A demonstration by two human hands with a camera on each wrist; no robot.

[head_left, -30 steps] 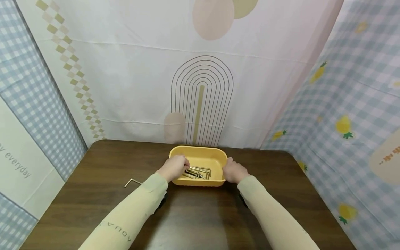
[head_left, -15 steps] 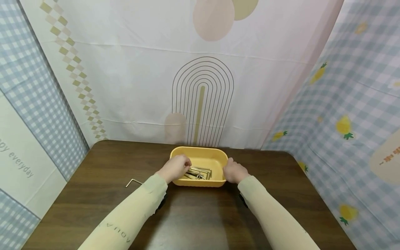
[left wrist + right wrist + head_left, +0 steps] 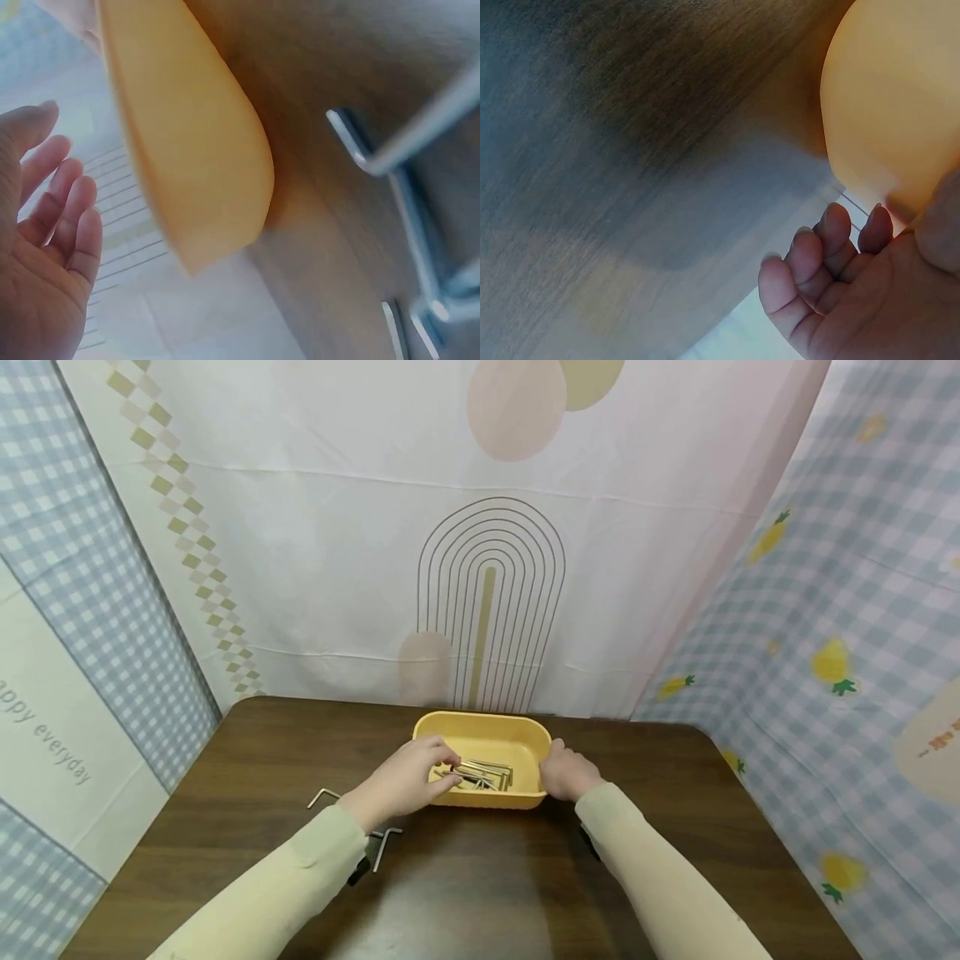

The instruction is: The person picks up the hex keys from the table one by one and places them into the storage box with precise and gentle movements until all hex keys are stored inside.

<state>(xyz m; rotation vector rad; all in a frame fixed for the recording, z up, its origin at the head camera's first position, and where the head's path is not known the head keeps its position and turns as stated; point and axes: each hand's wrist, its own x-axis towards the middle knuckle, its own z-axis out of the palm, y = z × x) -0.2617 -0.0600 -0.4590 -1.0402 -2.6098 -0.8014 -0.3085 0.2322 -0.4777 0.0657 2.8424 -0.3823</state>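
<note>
A yellow plastic bin [image 3: 491, 727] stands at the far side of the table with several L-shaped Allen keys [image 3: 495, 774] heaped inside. Over its left end is my left hand [image 3: 411, 777], thumb and fingers spread apart; in the left wrist view that hand [image 3: 56, 255] has loosely bent fingers and nothing in its palm. My right hand [image 3: 567, 771] grips the bin's right rim, its thumb against the yellow wall [image 3: 900, 97] in the right wrist view. More Allen keys [image 3: 412, 202] lie on the table under the left wrist, partly hidden by the forearm in the head view.
The dark wooden table [image 3: 480, 893] has rounded far corners. One Allen key [image 3: 324, 795] lies left of the left forearm and another [image 3: 386, 847] just right of it. A white patterned cloth [image 3: 337, 568] hangs behind, with checked cloths at both sides.
My left hand has drawn back leftward from the bin, and its curled fingers have spread. Allen keys beside the left forearm have come into view. My right hand stays on the rim.
</note>
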